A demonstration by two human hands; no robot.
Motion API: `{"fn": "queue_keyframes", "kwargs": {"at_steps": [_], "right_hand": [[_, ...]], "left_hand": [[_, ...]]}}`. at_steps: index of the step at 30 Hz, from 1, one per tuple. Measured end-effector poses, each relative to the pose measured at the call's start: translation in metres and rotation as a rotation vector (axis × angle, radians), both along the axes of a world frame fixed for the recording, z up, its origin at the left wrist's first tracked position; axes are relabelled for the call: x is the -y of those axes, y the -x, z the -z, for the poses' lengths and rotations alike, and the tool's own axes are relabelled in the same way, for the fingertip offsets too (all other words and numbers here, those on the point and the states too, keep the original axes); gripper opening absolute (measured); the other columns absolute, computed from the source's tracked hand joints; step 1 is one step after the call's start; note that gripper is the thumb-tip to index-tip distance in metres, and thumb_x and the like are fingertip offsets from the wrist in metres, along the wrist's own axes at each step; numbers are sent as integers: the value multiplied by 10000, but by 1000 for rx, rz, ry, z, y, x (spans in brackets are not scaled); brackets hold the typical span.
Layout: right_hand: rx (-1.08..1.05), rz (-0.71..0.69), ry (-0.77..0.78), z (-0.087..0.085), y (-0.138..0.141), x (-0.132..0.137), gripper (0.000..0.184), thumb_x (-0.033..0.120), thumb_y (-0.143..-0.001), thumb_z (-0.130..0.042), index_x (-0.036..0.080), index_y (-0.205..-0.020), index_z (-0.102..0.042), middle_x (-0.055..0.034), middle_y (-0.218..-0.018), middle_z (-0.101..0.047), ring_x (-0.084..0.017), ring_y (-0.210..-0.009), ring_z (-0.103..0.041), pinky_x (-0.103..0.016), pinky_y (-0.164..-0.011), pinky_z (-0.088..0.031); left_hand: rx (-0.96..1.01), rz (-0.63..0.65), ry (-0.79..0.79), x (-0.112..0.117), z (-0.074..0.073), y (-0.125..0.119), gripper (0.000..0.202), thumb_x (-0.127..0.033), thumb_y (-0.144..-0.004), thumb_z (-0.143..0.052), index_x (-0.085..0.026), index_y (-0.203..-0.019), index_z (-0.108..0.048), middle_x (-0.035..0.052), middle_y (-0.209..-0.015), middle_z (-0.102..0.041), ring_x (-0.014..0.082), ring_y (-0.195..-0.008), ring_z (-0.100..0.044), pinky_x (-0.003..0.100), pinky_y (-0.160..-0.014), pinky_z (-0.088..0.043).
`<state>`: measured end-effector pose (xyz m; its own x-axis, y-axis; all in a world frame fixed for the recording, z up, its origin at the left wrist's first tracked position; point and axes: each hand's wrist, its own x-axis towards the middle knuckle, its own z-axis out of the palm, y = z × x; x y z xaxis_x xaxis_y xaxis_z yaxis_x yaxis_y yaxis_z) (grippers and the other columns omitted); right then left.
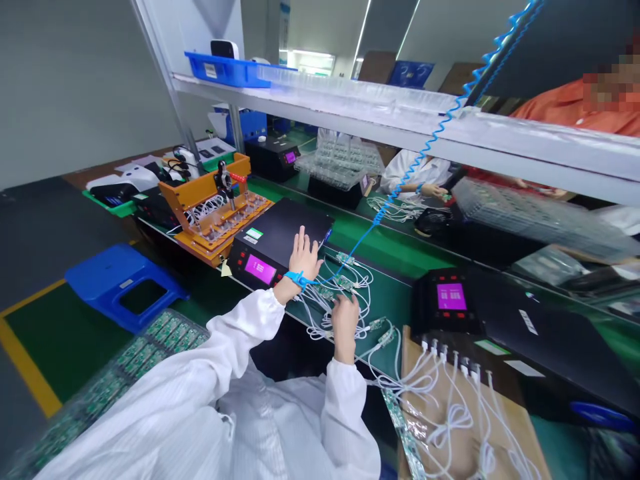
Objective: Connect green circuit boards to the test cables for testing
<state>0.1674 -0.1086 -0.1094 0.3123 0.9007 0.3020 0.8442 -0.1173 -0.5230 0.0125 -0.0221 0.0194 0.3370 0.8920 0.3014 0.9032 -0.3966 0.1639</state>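
Note:
My left hand point(305, 257) lies flat on the right edge of a black box point(280, 230), fingers stretched out and spread. A blue wrist strap point(300, 279) with a coiled cord goes round that wrist. Close by, my right hand point(345, 317) is closed, its fingers curled down among white cables point(316, 328); what they grip is hidden. Small green circuit boards with cables plugged in lie just beyond it, among them one board point(345, 283) and another point(345, 259). The black box has a lit magenta screen point(260, 268) on its front.
An orange fixture point(215, 220) stands left of the box. A second black box point(520, 327) with cables plugged in is at the right. Trays of boards point(135, 353) lie beside my left arm, near a blue stool point(125, 277). A shelf point(350, 123) crosses above; co-workers sit opposite.

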Motion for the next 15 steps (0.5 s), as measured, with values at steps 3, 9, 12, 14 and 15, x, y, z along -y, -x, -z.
{"fn": "queue_keyframes", "kwargs": {"at_steps": [3, 9, 12, 14, 15], "right_hand": [[-151, -80, -156, -8, 18, 36, 354, 264, -1017, -503, 96, -1155, -782, -210, -1162, -769, -346, -1274, -630, -492, -1112, -472], [-424, -318, 34, 78, 65, 152, 454, 508, -1074, -432, 224, -1131, -781, -157, -1075, -794, -295, -998, -777, -431, -910, -636], [-201, -25, 156, 156, 55, 203, 512, 620, -1015, -432, 275, -942, -804, -238, -982, -763, -436, -1007, -764, -566, -934, -615], [-121, 141, 261, 189, 39, 219, 474, 607, -1003, -449, 294, -951, -801, -265, -988, -753, -464, -1023, -757, -580, -950, -608], [-82, 123, 288, 197, 32, 221, 471, 590, -1013, -436, 291, -989, -798, -273, -1008, -755, -466, -1026, -758, -582, -945, -610]], "left_hand": [[-40, -22, 13, -1, 6, 0, 656, -321, -1006, -535, 14, -1563, -440, 305, -1672, -329, 397, -1633, -54, 596, -1324, -146], [-74, -23, 85, -3, 11, -1, 762, -381, -1003, -551, 22, -1615, -343, 331, -1694, -234, 416, -1621, -159, 532, -1324, -179], [-72, -24, 83, -4, 11, -1, 760, -372, -995, -548, 15, -1616, -344, 323, -1696, -243, 414, -1621, -171, 548, -1320, -187], [-70, -24, 79, -5, 12, -1, 760, -375, -991, -549, 14, -1613, -350, 322, -1694, -252, 413, -1621, -180, 548, -1319, -191], [-68, -26, 76, -5, 12, 0, 758, -376, -991, -549, 15, -1611, -355, 323, -1693, -255, 412, -1620, -185, 540, -1320, -190]]}}
